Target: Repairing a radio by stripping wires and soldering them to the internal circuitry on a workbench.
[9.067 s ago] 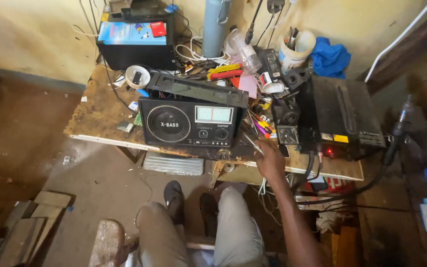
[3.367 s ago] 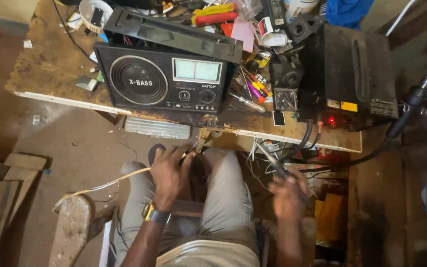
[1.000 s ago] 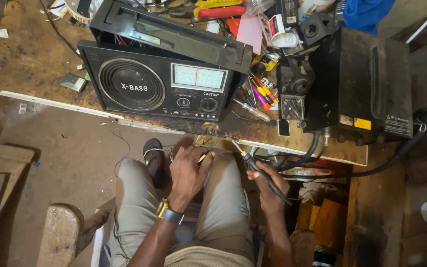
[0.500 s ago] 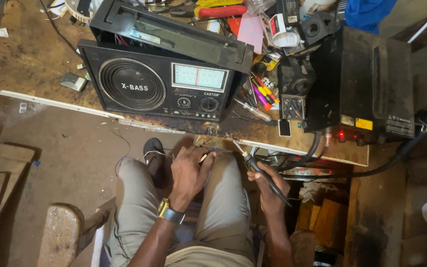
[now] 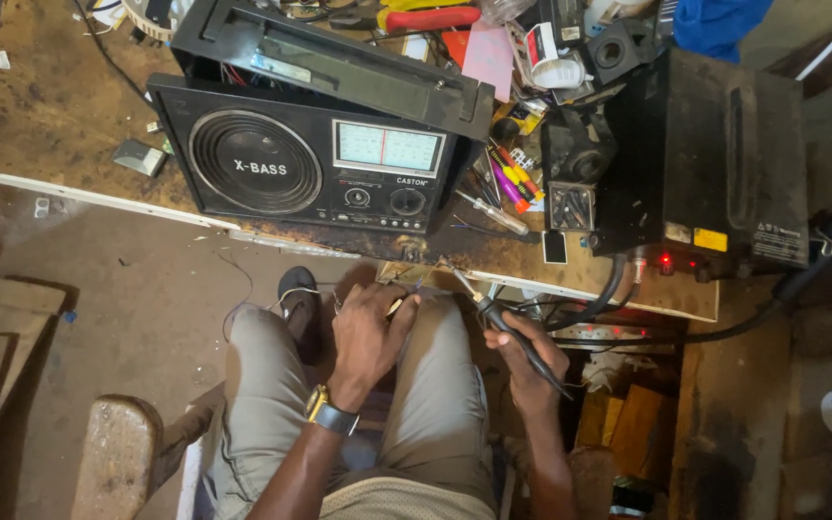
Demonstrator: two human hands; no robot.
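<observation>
Two hands | left hand (image 5: 370, 332) grip pinches wire (image 5: 406, 289) | right hand (image 5: 522, 356) grip clamps soldering iron (image 5: 498, 318)

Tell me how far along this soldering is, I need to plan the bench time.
Done: the black radio stands on the bench with its back part loose behind it. In hand: the right hand holds a soldering iron, tip toward thin wires pinched by the left hand. Left: the radio stays unclosed; whether the joint is finished cannot be told.

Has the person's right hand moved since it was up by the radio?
Yes. The right hand, holding a soldering iron, has come down off the workbench to the lap, below the radio.
</observation>
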